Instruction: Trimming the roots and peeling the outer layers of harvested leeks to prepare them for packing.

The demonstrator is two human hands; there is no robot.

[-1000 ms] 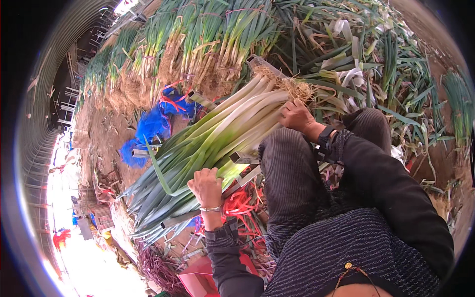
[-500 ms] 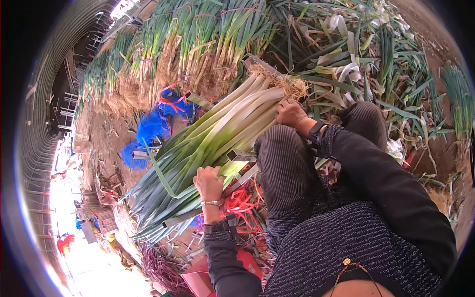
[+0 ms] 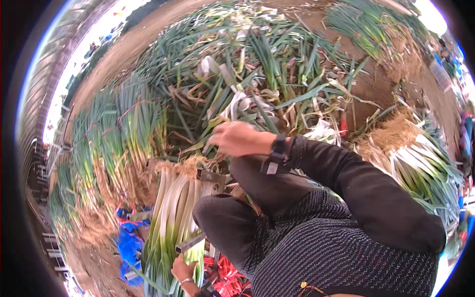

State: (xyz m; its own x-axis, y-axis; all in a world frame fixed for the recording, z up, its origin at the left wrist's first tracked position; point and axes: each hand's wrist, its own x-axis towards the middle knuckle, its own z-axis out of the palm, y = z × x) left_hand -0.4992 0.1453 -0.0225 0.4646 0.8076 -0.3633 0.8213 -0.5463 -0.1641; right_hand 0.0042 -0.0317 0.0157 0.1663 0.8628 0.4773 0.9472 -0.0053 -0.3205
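Your left hand (image 3: 183, 268) touches the leeks (image 3: 170, 213), your right hand (image 3: 236, 139) hangs near loose leaves (image 3: 236, 103), and whether either grips anything cannot be told

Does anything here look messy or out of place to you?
Yes, the heap of loose leaves beyond the right hand: green and pale leaves sprawl in all directions, whereas the tied bunches at left are lined up neatly.
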